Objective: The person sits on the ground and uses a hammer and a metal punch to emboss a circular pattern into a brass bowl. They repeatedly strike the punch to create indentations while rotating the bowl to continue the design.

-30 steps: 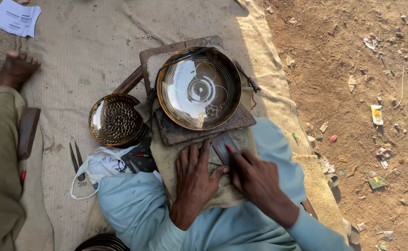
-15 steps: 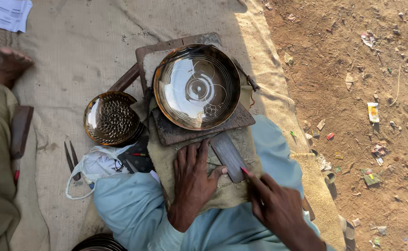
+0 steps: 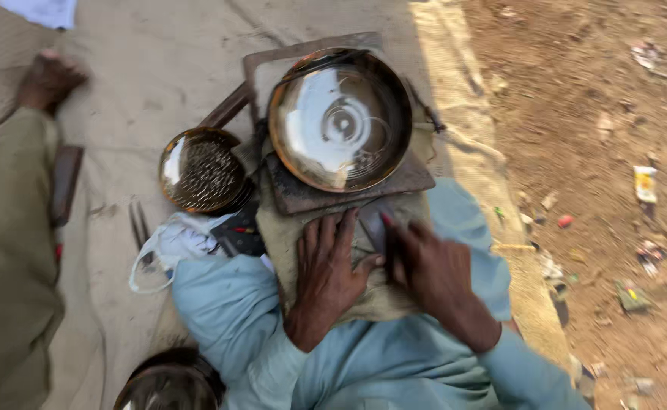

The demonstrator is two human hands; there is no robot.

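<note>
A person sits on a pale ground cloth (image 3: 181, 53) beside bare dirt, knees in light blue fabric. A large shiny metal bowl (image 3: 339, 118) rests on a dark flat slab (image 3: 348, 193) just ahead of the lap. Left of it sits a smaller patterned bowl (image 3: 199, 168). The left hand (image 3: 327, 275) lies flat, fingers spread, on a folded burlap pad (image 3: 379, 300) over the lap. The right hand (image 3: 433, 275), blurred, closes over a dark flat tool (image 3: 373, 224) whose end shows between both hands' fingertips, near the slab's edge; the exact grip cannot be made out.
</note>
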